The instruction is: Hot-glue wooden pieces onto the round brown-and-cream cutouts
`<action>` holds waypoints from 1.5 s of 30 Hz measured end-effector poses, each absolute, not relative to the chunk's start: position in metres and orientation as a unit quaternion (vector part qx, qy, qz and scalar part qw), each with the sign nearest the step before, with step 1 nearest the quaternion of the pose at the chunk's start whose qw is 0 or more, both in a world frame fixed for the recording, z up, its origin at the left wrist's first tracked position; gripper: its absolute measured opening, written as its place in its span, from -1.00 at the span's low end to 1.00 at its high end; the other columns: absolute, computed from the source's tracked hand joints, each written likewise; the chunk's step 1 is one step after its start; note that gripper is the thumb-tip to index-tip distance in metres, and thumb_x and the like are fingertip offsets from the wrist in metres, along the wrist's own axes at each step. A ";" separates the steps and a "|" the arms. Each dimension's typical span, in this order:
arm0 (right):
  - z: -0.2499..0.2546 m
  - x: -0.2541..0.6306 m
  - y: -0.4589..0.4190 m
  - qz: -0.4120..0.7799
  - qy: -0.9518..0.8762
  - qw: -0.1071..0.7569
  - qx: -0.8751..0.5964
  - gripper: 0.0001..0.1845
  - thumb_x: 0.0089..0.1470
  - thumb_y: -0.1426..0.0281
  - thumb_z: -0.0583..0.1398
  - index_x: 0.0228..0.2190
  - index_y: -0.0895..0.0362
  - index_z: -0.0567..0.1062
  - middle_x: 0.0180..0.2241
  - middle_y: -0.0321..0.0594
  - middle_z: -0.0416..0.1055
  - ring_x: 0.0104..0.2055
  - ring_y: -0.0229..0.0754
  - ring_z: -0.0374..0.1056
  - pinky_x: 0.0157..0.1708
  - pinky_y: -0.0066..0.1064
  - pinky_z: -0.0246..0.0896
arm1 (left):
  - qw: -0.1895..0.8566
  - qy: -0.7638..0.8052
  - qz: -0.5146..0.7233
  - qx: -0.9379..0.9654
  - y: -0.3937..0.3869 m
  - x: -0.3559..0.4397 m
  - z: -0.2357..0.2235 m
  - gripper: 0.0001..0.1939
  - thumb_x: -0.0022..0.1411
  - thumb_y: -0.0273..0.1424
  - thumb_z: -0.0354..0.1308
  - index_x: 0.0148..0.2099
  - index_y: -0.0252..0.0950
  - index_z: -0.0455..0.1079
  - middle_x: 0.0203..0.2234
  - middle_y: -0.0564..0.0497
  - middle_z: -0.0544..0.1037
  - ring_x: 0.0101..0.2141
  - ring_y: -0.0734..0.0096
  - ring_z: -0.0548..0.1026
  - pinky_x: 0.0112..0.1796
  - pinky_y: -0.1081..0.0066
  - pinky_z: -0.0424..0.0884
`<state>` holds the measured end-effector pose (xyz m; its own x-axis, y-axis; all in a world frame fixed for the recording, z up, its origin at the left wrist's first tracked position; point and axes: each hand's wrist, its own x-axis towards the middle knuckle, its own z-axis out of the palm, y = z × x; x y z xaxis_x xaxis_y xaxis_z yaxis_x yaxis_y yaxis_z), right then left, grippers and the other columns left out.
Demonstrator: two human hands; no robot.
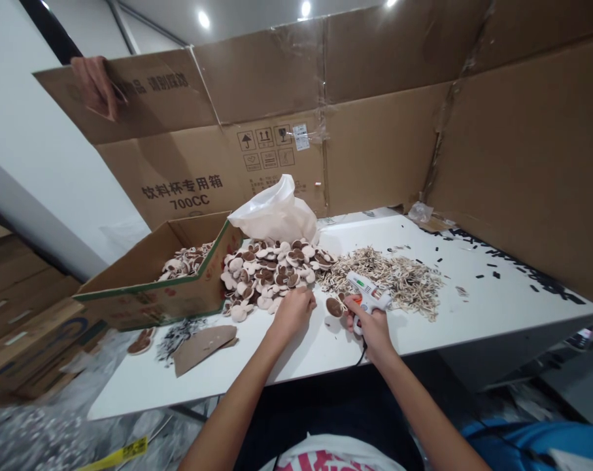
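Observation:
My right hand (369, 328) is wrapped round a white and grey hot glue gun (368, 292) with an orange trigger. A dark cord runs from it toward the table's front edge. Close to the fingers of that hand, a brown, pale-rimmed felt piece (334, 307) shows at the table. My left hand (295, 309) rests at the front edge of a heap of brown and cream animal-shaped felt pieces (267, 268). Its fingers are curled in, and whatever they may pinch is hidden. Behind the glue gun spreads a heap of short cream cords (408, 281).
An open cardboard box (144, 306) at left holds more felt pieces. A white bag (276, 212) stands behind the heap. Torn brown cardboard (203, 347) lies front left. Small black pieces (546, 281) scatter at right. Tall cardboard walls (384, 144) enclose the back; another person's hand (96, 88) grips them.

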<state>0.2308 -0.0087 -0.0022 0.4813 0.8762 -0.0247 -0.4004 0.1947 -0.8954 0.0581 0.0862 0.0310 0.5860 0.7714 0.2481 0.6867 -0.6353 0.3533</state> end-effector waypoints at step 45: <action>-0.007 0.227 -0.014 0.416 -0.264 0.729 -0.474 -0.55 -0.13 0.10 0.50 -0.37 0.13 0.51 -0.60 -0.34 0.43 -0.68 -0.32 0.24 -0.71 -0.52 0.13 | 0.003 0.522 0.333 0.785 0.034 -0.091 0.071 -0.78 0.37 -0.20 0.12 -0.11 -0.21 0.49 -0.27 -0.04 0.59 -0.32 0.27 0.49 -0.25 0.33 0.40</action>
